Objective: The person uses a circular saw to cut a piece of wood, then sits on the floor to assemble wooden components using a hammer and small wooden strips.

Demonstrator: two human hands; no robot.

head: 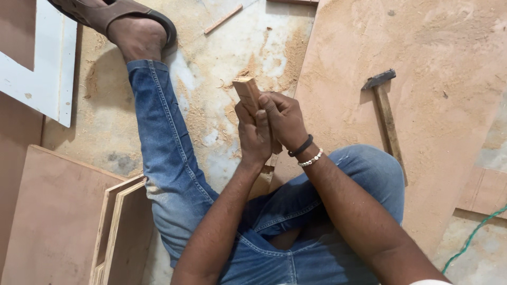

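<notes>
A short wooden strip stands upright in front of me, its lower part hidden between my hands. My left hand wraps around it from the left. My right hand grips it from the right, with two bracelets on that wrist. Both hands hold the strip over a dusty floor, between my legs in blue jeans.
A hammer lies on a sawdust-covered board to the right. Plywood pieces are stacked at lower left, a white panel at upper left. My sandalled foot is at the top. A thin stick and a green cord lie about.
</notes>
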